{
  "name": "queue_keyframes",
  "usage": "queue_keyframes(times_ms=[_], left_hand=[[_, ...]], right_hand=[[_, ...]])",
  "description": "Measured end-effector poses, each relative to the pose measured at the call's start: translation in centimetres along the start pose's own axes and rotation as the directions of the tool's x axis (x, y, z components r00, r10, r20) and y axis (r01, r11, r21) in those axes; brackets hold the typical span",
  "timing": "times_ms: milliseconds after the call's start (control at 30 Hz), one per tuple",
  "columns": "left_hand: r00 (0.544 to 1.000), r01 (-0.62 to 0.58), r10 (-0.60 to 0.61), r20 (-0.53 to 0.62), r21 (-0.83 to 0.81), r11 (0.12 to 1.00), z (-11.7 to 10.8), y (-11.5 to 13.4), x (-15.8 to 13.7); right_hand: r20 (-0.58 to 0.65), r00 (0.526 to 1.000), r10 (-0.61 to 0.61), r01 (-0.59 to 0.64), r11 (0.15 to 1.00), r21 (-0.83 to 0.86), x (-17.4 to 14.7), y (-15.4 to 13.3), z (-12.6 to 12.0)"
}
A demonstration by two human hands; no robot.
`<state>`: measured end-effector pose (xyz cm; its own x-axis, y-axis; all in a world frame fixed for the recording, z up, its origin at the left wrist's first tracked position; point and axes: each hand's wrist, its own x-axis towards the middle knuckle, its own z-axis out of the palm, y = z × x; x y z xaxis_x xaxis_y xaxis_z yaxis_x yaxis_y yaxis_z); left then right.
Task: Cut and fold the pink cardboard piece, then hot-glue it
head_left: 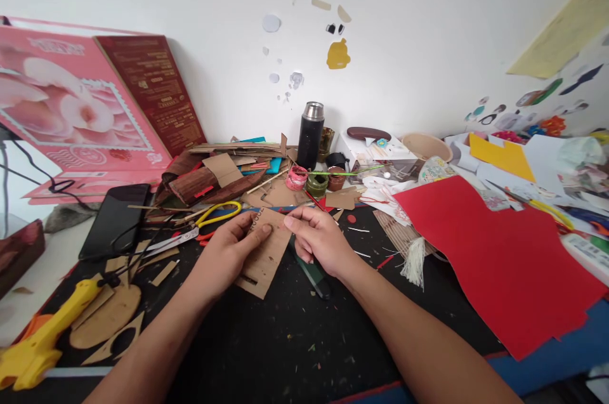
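A piece of brown cardboard [267,259] with printed letters along its upper left edge and a dark slot near its bottom is held above the black work mat [285,347]. My left hand [234,247] grips it from the left, thumb lying on its face. At the upper right corner, my right hand [318,236] pinches the cardboard between thumb and fingers. Under my right hand lies a dark green utility knife [314,277], partly hidden by the hand and cardboard. Yellow-handled scissors [216,215] rest just beyond my left hand.
A yellow hot glue gun [52,334], a black phone [115,220] and cardboard scraps [109,318] lie at left. Paint jars [316,182] and a black thermos [310,137] stand at the back. Red sheet [504,264] covers the right side.
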<state>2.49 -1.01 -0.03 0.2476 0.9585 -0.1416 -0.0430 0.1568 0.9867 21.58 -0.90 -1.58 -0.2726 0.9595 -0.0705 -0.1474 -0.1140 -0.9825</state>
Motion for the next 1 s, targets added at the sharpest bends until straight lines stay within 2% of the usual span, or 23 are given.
queue_keyframes(times_ms=[67, 267, 567, 633, 700, 767, 833, 900, 1000], left_hand=[[1.000, -0.003, 0.003, 0.001, 0.025, 1.000, -0.1, 0.0, 0.0], [0.993, -0.078, 0.100, -0.066, 0.280, 0.957, -0.1, 0.1, 0.0], [0.997, -0.062, 0.069, -0.034, 0.180, 0.982, 0.3, 0.1, -0.1], [0.997, -0.060, 0.070, -0.041, 0.209, 0.976, 0.2, 0.1, -0.1], [0.995, -0.059, 0.079, -0.067, 0.256, 0.965, -0.2, 0.3, 0.0], [0.986, -0.059, 0.108, -0.129, 0.339, 0.939, -0.8, 0.4, 0.2], [0.967, -0.054, 0.164, -0.196, 0.470, 0.881, -1.5, 0.3, 0.6], [0.957, -0.061, 0.220, -0.190, 0.607, 0.792, -2.2, -0.2, 1.0], [0.954, -0.069, 0.264, -0.140, 0.754, 0.653, -2.9, -1.0, 1.4]], right_hand=[[0.016, 1.000, 0.005, -0.005, 1.000, 0.007, 0.0, 0.1, 0.0], [0.041, 0.999, -0.010, 0.014, 0.993, -0.116, 0.0, 0.4, 0.0], [0.078, 0.997, -0.018, 0.025, 0.996, -0.087, 0.2, 0.5, -0.2], [0.078, 0.997, -0.023, 0.034, 0.989, -0.142, 0.1, 0.6, -0.2], [0.052, 0.997, -0.054, 0.066, 0.962, -0.265, 0.0, 0.5, -0.3], [0.021, 0.992, -0.123, 0.118, 0.875, -0.470, -0.2, 0.3, -0.5], [0.018, 0.983, -0.185, 0.146, 0.713, -0.685, -0.4, -0.1, -0.6], [0.039, 0.983, -0.178, 0.133, 0.548, -0.826, -0.6, -0.5, -0.7], [0.074, 0.991, -0.114, 0.112, 0.375, -0.920, -0.9, -0.8, -0.7]])
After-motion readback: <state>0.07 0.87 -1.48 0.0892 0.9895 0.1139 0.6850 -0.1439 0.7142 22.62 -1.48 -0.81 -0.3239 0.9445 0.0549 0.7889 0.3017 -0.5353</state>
